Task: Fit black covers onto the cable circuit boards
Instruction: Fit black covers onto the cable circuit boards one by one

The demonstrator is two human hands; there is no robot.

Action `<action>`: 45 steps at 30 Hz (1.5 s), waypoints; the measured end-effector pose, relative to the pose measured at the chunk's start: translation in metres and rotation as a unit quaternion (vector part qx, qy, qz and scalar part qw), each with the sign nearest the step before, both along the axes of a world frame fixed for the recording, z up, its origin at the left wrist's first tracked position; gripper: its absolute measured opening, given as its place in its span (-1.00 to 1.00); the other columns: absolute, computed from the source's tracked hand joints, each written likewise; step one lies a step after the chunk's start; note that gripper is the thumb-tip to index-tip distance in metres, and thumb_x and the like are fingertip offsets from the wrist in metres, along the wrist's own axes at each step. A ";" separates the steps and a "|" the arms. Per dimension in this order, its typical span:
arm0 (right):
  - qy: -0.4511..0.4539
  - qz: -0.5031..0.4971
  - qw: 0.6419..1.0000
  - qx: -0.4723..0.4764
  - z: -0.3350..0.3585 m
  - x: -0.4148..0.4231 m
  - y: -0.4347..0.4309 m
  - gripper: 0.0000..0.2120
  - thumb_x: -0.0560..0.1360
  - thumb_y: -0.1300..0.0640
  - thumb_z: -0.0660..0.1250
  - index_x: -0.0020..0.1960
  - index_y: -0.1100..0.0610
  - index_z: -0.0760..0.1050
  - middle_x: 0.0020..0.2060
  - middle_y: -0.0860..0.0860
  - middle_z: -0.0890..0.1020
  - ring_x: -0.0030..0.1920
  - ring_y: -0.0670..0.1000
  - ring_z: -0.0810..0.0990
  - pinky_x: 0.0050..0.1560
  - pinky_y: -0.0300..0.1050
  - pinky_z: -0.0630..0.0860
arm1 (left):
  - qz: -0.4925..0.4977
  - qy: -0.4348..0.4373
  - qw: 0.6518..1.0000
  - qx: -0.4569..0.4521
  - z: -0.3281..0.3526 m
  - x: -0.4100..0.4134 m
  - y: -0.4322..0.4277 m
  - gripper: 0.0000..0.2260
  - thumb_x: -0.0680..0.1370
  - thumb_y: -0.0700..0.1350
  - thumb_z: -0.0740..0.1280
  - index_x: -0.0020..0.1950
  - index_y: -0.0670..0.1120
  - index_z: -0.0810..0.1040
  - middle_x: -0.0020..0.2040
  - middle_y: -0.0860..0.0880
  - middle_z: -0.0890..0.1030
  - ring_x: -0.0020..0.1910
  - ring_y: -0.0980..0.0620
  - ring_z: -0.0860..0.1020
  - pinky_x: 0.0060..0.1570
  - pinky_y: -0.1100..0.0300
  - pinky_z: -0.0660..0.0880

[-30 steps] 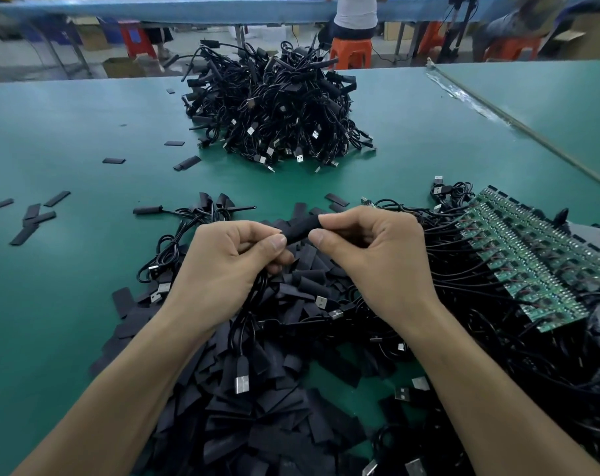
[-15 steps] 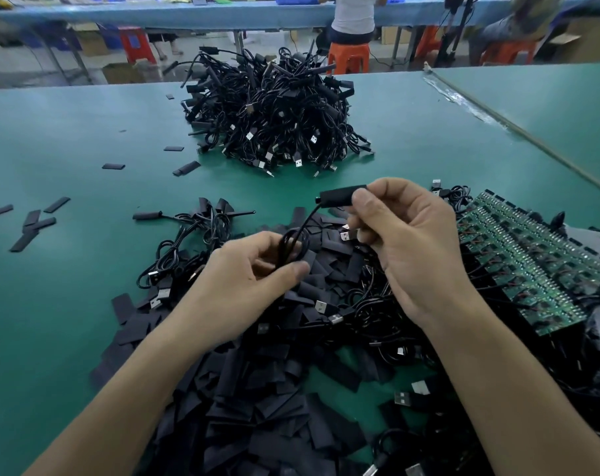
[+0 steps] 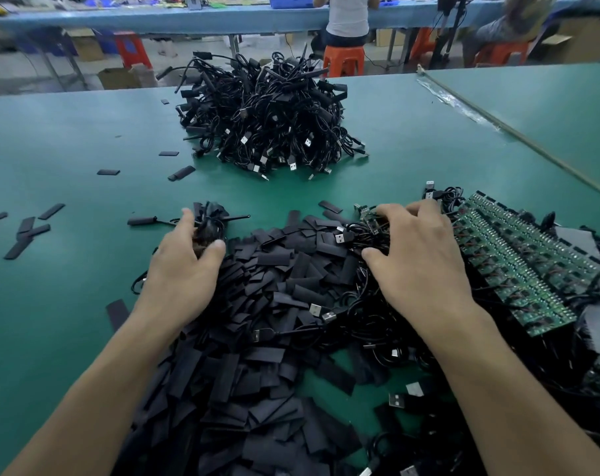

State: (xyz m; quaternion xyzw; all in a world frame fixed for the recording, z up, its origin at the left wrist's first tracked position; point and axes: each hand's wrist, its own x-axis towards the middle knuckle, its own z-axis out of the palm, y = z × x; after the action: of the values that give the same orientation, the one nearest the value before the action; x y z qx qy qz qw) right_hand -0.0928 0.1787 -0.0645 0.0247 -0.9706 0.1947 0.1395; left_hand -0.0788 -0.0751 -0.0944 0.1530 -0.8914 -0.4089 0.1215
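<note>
Flat matte black covers [image 3: 278,269] heaped; left hand [image 3: 180,273] grip wide, right hand [image 3: 419,262] grip unclear.

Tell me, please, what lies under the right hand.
A tangle of black cables lies under the right hand, and a small green circuit board shows at its fingertips. What sits beneath the palm is covered, so no grip can be confirmed.

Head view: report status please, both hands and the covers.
Left hand at coiled cable, right hand in loose cables beside bare boards; grips unclear. Cover pile lies between hands. No obstruction seen.
</note>
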 end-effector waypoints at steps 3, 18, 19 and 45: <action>-0.018 -0.003 0.999 0.043 -0.001 0.001 0.000 -0.54 0.55 0.02 0.35 0.42 0.03 0.40 0.17 0.15 0.54 0.19 0.21 0.45 0.21 0.07 0.40 | -0.009 -0.012 0.998 -0.054 -0.002 0.002 0.002 -0.38 0.60 -0.02 0.34 0.60 -0.07 0.18 0.40 -0.09 0.42 0.28 -0.05 0.45 0.33 0.01 0.36; -0.090 -0.022 0.987 0.134 0.004 0.003 -0.003 -0.73 0.50 0.08 0.39 0.20 0.01 0.54 0.11 0.07 0.41 0.15 0.14 0.44 0.13 0.00 0.43 | -0.109 0.088 0.989 0.046 0.019 0.022 0.038 -0.90 0.53 -0.11 0.43 -0.09 0.10 0.65 -0.26 0.08 0.65 -0.23 0.18 0.59 -0.24 0.45 0.47; -0.093 -0.023 0.986 0.137 0.004 0.003 -0.003 -0.72 0.50 0.11 0.38 0.21 0.01 0.52 0.12 0.08 0.40 0.14 0.14 0.44 0.12 0.00 0.43 | -0.117 0.083 0.988 0.053 0.019 0.022 0.038 -0.90 0.53 -0.12 0.43 -0.09 0.10 0.65 -0.25 0.08 0.66 -0.24 0.15 0.60 -0.24 0.43 0.49; -0.029 0.346 0.893 -0.286 0.014 0.017 -0.027 -0.73 0.47 0.05 0.49 0.16 0.03 0.67 -0.14 -0.20 0.71 -0.15 -0.28 0.63 -0.07 -0.38 0.51 | -0.196 0.154 0.939 0.238 0.031 0.027 0.054 -0.82 0.60 -0.07 0.31 -0.06 -0.01 0.71 -0.12 -0.06 0.72 -0.11 -0.04 0.69 -0.10 0.19 0.62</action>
State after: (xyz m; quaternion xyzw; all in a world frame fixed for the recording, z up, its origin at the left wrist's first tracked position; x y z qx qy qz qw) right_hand -0.0760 0.1521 -0.0503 0.3119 -0.8068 0.5004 0.0361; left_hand -0.0516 -0.0212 -0.0638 -0.0650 -0.7505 -0.6437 0.1350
